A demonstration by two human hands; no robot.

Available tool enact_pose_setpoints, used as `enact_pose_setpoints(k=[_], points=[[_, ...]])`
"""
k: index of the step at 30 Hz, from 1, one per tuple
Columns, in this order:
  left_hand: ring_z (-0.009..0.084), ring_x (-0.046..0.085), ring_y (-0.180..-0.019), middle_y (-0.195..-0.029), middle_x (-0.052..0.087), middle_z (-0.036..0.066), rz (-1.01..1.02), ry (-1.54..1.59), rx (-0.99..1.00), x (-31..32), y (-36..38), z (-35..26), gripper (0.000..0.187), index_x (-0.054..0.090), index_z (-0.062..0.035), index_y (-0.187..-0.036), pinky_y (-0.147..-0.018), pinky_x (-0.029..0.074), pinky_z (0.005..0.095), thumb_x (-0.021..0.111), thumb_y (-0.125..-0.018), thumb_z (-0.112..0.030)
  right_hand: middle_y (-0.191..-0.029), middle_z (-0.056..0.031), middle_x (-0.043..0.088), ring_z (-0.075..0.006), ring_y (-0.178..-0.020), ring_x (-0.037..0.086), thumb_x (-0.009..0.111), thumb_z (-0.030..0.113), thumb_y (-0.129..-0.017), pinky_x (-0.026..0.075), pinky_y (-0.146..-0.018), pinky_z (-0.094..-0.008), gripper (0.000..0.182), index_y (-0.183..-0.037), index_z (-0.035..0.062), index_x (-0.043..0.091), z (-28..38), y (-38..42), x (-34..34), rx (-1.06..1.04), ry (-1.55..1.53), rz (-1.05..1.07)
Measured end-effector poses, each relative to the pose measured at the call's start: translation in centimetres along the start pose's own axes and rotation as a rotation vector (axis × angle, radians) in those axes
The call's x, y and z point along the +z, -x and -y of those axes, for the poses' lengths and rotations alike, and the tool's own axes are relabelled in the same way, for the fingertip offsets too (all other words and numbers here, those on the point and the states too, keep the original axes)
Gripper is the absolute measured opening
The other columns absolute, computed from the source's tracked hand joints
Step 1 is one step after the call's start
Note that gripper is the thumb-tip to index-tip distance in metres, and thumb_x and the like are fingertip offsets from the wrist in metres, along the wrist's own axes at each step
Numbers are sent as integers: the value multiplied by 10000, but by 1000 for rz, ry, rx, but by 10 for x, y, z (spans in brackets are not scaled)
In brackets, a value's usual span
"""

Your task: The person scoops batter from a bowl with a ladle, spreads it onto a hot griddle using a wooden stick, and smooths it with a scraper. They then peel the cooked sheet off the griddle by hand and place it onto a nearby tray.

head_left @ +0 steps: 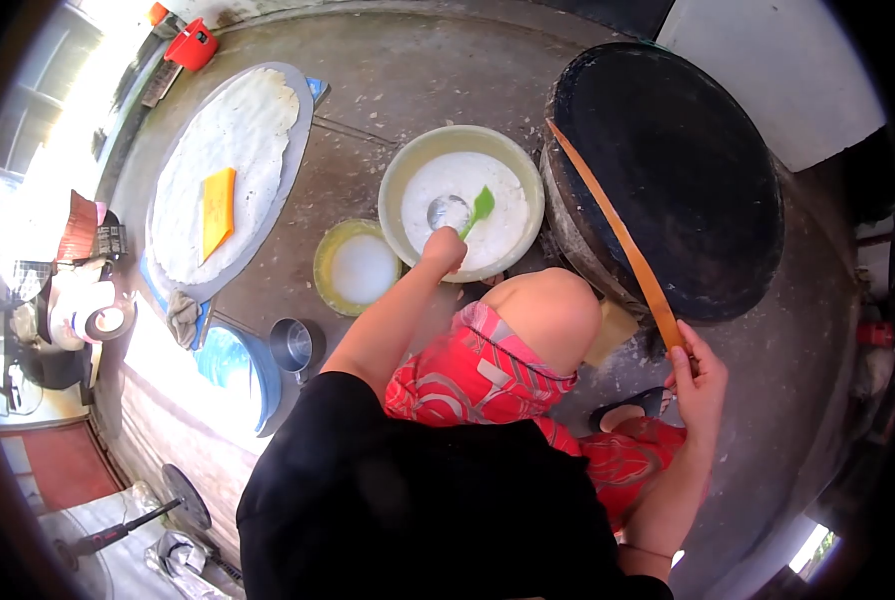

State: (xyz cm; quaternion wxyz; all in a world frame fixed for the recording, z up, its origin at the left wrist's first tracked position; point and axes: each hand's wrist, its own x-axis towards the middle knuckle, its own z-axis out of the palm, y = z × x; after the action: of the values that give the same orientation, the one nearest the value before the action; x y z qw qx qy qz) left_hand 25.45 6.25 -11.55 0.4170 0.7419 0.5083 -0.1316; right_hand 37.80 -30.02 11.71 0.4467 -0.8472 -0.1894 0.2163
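Observation:
My left hand [446, 250] is closed at the near rim of a wide pale basin [395, 185] of white batter [498, 180]. It grips a metal ladle [449, 212], whose head sits in the batter; the handle is mostly hidden. Beside the ladle, a green spatula [483, 204] rests in the batter, its handle close to my fingers. On the right, my right hand [698, 380] holds one end of a long, flat wooden strip [618, 225]. The strip slants over the edge of a large round black griddle [688, 170], its pointed tip near the far left side.
Left of the basin stands a smaller yellowish bowl [330, 278] of whitish liquid. A round board bears a thin pale flatbread [243, 130] with a yellow scraper [218, 212] on it. A metal mug [293, 345], a blue tub [258, 390] and a red bucket [192, 45] stand leftward.

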Motion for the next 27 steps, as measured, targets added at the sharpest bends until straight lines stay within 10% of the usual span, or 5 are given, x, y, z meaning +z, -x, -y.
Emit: enact_pose_setpoints(k=[3, 8, 11, 22, 27], points=[[227, 588, -472, -579, 590, 147, 153, -202, -55, -16, 15, 11, 200, 586, 66, -829, -495, 488, 317, 472, -708, -45, -735, -40, 570, -60, -502, 467, 520, 19, -824, 396, -465, -187, 298, -1120, 36, 551, -1, -1, 0, -9, 5, 16], [173, 513, -440, -679, 558, 137, 199, 991, -114, -61, 74, 34, 243, 525, 62, -976, -405, 458, 280, 469, -775, -63, -746, -41, 571, -60, -505, 462, 518, 22, -827, 396, -473, -186, 307, -1133, 41, 543, -2, 2, 4, -4, -44, 14], [170, 524, -444, -692, 556, 138, -66, 1049, -85, -78, 96, 66, 230, 539, 48, -964, -396, 459, 286, 459, -768, -41, -761, -45, 571, -60, -508, 459, 511, 25, -831, 394, -477, -183, 311, -1140, 43, 538, -3, 4, 4, 26, -42, 47], [246, 618, -572, -644, 605, 163, -340, 143, -170, -39, 52, 248, 150, 601, 17, -776, -522, 480, 355, 528, -655, -34, -799, -51, 574, -53, -477, 435, 479, 52, -853, 357, -426, -174, 311, -1161, 64, 522, -16, 4, 9, -62, 79, 66], [322, 583, -882, -903, 603, 197, -491, 93, -231, -46, 88, 200, 293, 580, -47, -971, -768, 457, 393, 499, -694, -99, -753, -34, 551, -37, -435, 408, 469, 113, -872, 328, -392, -158, 322, -1193, 86, 492, -39, -6, 10, -51, 33, 116]])
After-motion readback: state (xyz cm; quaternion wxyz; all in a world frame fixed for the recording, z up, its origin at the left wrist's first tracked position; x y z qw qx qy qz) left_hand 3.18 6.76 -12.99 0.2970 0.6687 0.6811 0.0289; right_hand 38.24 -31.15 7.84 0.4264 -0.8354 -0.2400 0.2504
